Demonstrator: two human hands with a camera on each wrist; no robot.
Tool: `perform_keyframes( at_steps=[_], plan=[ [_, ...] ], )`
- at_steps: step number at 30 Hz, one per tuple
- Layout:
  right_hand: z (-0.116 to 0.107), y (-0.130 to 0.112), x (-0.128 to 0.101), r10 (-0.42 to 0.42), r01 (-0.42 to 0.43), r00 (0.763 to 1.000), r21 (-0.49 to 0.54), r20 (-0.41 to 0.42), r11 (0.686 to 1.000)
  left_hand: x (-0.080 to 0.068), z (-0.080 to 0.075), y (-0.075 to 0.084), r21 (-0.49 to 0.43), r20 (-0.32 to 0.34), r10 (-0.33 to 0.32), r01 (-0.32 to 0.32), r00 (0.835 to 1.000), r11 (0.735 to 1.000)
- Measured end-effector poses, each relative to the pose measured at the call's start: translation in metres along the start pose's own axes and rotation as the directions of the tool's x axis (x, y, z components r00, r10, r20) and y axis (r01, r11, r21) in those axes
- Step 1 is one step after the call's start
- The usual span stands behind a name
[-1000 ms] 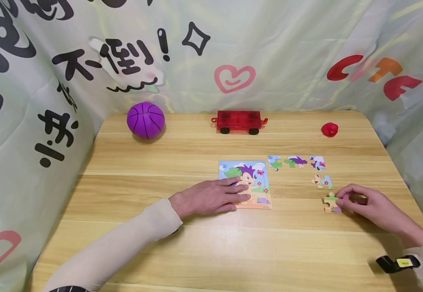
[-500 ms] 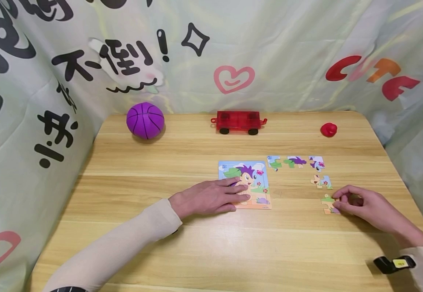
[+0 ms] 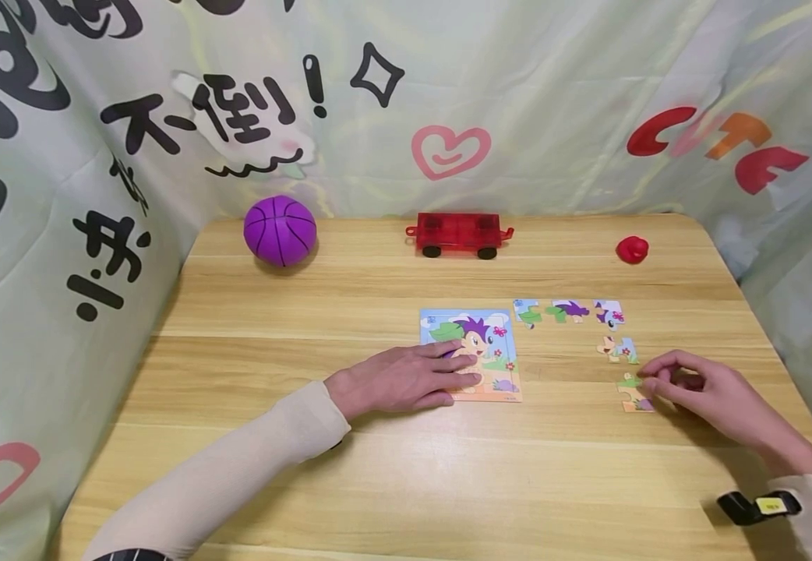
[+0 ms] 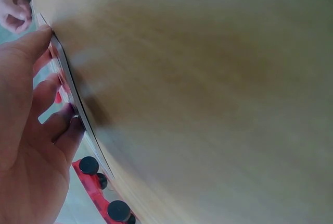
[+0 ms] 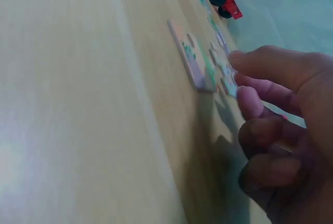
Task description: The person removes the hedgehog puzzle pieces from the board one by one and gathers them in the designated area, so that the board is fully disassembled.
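My left hand lies with extended fingers on a square puzzle board, which shows a purple-haired cartoon hedgehog. Its fingers hide the lower left of the picture; in the left wrist view the fingertips rest along the thin board. My right hand is beside a loose jigsaw piece with green, peach and purple on it. The right wrist view has that piece flat on the wood, with a gap between it and the loosely bent fingers. Nothing is between thumb and forefinger.
Above the right hand lies another jigsaw piece. A row of three runs right from the board: a leaf piece, a purple-hair piece and a butterfly piece. Behind stand a purple ball, red toy wagon and small red toy.
The right hand has shifted slightly left with the piece, let go of it and eased its fingers off. The left hand and the board have stayed put.
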State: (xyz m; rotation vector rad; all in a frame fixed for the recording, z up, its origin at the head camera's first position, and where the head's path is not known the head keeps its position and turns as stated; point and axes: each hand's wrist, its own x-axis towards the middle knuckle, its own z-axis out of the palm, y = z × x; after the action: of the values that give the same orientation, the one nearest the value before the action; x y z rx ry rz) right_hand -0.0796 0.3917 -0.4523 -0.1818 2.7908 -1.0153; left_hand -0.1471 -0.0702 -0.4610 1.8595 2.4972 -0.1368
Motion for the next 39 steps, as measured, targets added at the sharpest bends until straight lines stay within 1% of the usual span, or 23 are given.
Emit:
perform_keyframes(
  at_steps=[3,6,10,14,17,21,25,31,34,39],
  plan=[
    [0.000,-0.006,0.003,-0.019,0.020,0.998,0.027,-0.055,0.999,0.001,0.000,0.000,-0.004,0.000,-0.005,0.005,1.000,1.000],
    [0.002,-0.019,0.008,-0.005,0.010,0.995,0.047,-0.100,0.999,0.001,0.000,0.000,-0.012,0.003,-0.010,0.010,1.000,1.000],
    [0.008,-0.040,0.016,0.015,-0.007,0.994,0.070,-0.112,0.997,0.001,0.000,-0.001,-0.023,0.005,-0.012,0.012,1.000,1.000],
    [0.021,-0.061,0.027,-0.064,0.071,0.992,0.058,-0.104,0.996,0.000,-0.002,-0.001,-0.030,0.009,-0.013,0.013,1.000,0.999],
    [0.032,-0.075,0.035,-0.127,0.131,0.989,0.049,-0.076,0.990,0.000,-0.003,-0.001,-0.025,0.015,-0.010,0.010,1.000,1.000],
    [0.048,-0.094,0.045,-0.170,0.171,0.985,0.043,-0.029,0.984,0.001,-0.003,-0.001,-0.021,0.024,-0.011,0.011,1.000,1.000],
    [0.065,-0.109,0.054,-0.205,0.204,0.978,0.034,0.022,0.978,0.001,-0.002,-0.001,-0.045,0.029,-0.020,0.021,0.999,0.999],
    [0.087,-0.122,0.065,-0.279,0.278,0.957,0.025,0.082,0.960,0.000,-0.002,0.000,-0.069,0.018,-0.023,0.024,1.000,0.997],
    [0.095,-0.124,0.068,-0.287,0.287,0.952,0.022,0.110,0.958,0.000,-0.001,0.000,-0.077,0.004,-0.019,0.020,1.000,0.997],
    [0.103,-0.126,0.069,-0.267,0.268,0.952,0.013,0.153,0.963,0.000,-0.001,0.000,-0.077,-0.004,-0.019,0.019,1.000,0.997]
  ],
)
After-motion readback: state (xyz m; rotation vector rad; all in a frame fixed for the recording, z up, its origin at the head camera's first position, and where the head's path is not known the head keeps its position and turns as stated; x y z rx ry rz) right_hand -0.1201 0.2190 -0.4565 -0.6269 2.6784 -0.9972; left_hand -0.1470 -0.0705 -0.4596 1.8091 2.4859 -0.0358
